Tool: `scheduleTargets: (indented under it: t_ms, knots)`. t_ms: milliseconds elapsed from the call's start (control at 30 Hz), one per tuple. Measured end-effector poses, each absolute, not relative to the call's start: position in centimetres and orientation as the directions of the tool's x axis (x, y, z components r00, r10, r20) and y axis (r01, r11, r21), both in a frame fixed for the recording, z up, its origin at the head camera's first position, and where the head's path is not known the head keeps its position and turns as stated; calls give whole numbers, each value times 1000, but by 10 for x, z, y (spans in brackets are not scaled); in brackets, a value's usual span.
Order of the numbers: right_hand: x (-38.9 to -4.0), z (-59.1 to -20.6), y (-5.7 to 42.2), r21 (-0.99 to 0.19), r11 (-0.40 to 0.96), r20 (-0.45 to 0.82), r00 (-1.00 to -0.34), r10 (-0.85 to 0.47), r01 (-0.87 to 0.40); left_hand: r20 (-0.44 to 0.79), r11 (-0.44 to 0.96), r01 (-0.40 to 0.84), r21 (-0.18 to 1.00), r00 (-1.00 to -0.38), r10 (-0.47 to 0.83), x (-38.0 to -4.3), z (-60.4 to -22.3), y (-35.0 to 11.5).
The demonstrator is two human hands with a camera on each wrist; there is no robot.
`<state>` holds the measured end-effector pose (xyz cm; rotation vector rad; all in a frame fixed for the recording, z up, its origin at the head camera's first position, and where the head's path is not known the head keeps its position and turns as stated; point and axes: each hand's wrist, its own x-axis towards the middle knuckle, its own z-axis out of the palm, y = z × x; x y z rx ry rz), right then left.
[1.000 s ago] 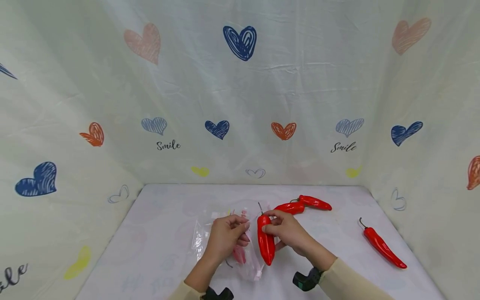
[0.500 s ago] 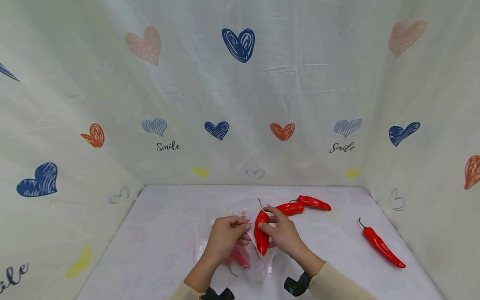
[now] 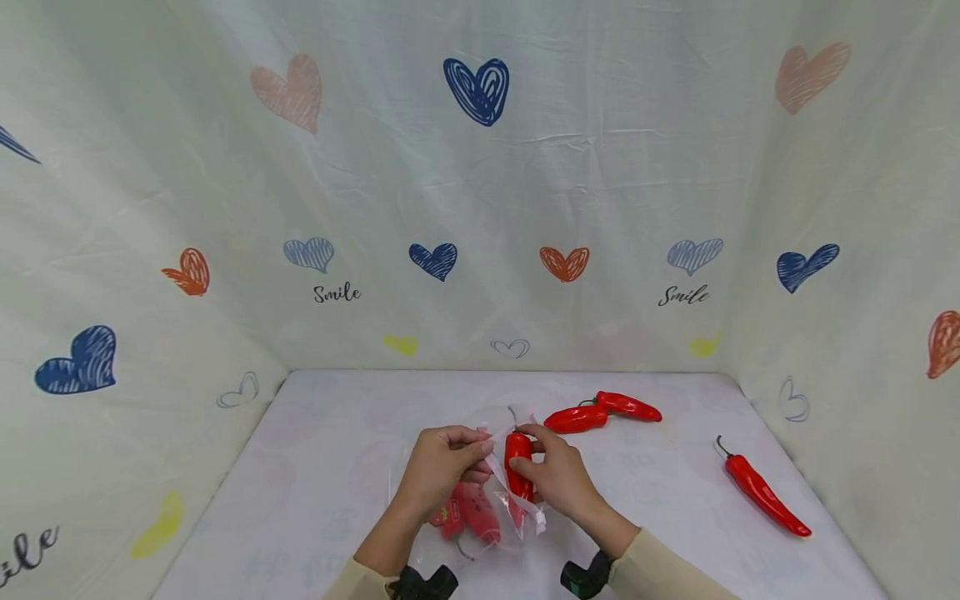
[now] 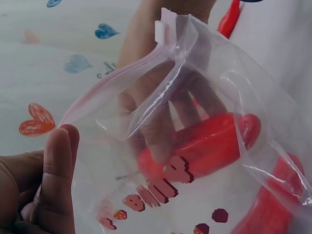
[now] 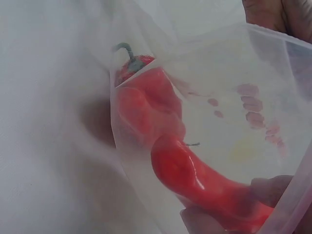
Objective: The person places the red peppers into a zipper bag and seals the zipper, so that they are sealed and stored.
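Note:
A clear zip bag (image 3: 538, 518) with a pink closure strip lies on the table, several red peppers (image 3: 476, 512) showing through its plastic. My left hand (image 3: 435, 471) pinches the edge of the bag's mouth between thumb and fingers. In my right hand (image 3: 564, 477) is another red chili pepper (image 3: 517, 454), gripped with its stem pointing away. In the left wrist view that chili pepper (image 4: 204, 141) and the right fingers are seen through the bag's wall. The right wrist view shows its end inside the mouth, close to a bagged pepper (image 5: 146, 105) with a green stem.
Two red peppers, one (image 3: 576, 419) nearer and one (image 3: 632, 406) behind it, lie end to end beyond my right hand. A single long pepper (image 3: 765, 496) lies near the table's right edge. Heart-printed curtains (image 3: 480, 183) enclose the table on the back and sides.
My right hand has moved left and carried the chili pepper into the bag's mouth. The left hand keeps its pinch, with the bag's mouth spread wider around the pepper.

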<state>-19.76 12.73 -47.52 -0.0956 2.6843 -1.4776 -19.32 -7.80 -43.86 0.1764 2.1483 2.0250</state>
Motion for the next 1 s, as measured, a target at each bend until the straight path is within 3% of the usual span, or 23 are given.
scheduleTargets:
  t_ms: [1000]
  knots:
    - [-197, -473, 127, -861, 509, -91, -981, -172, -9, -59, 62, -49, 997, -984, 166, -193, -440, -77]
